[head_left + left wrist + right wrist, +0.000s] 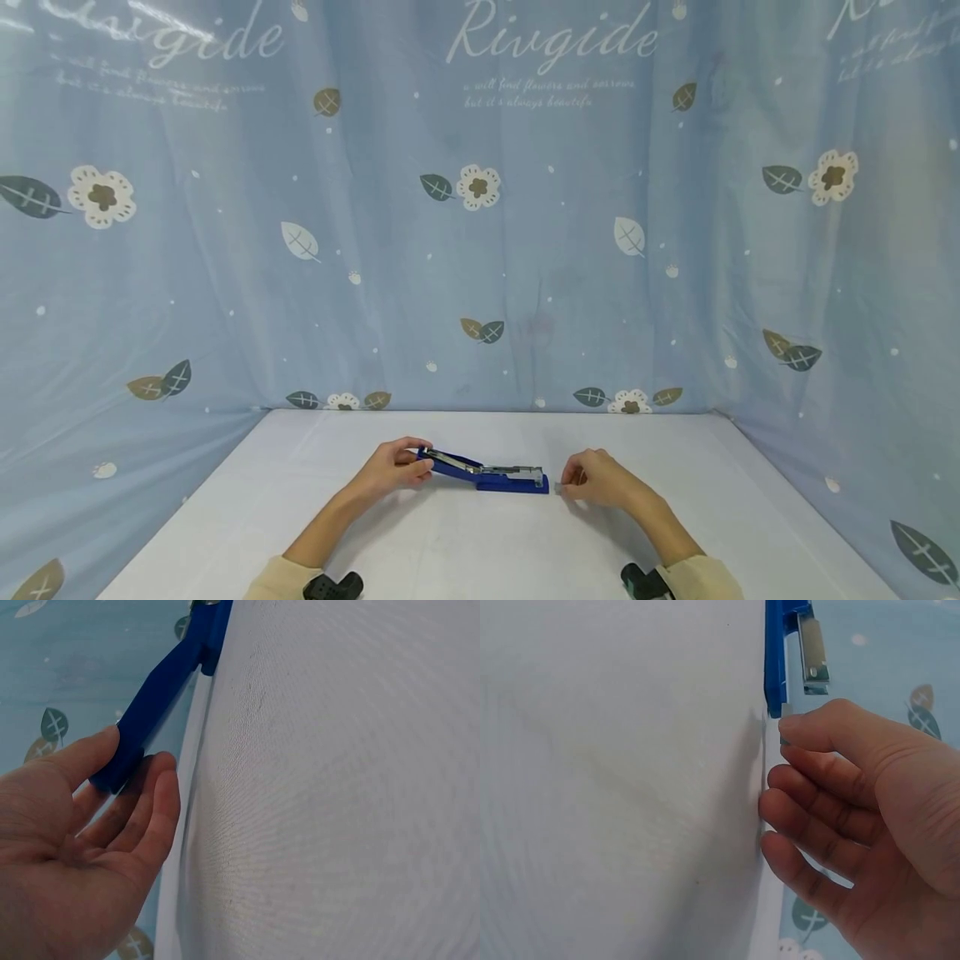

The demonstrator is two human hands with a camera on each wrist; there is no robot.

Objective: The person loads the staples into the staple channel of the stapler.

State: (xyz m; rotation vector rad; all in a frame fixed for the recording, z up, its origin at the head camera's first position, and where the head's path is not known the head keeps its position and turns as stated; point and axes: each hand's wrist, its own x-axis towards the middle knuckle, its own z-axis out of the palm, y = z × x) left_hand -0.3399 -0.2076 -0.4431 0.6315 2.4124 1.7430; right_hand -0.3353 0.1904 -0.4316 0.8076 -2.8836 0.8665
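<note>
A blue stapler (pixel 513 484) lies opened out on the white table, its base down and its top arm swung back to the left and raised. My left hand (pixel 393 464) grips the free end of that arm between thumb and fingers; the left wrist view shows the thumb on the blue arm (pixel 154 697). Just off the stapler's right end, my right hand (pixel 598 478) pinches a small grey metallic piece (pixel 785 726), which looks like a short strip of staples. In the right wrist view the metal staple channel (pixel 813 652) shows above the base.
The white table (pixel 465 550) reaches back to a blue patterned curtain (pixel 525 250), which also closes off both sides. Dark wrist cameras (pixel 333 586) sit on both forearms near the front.
</note>
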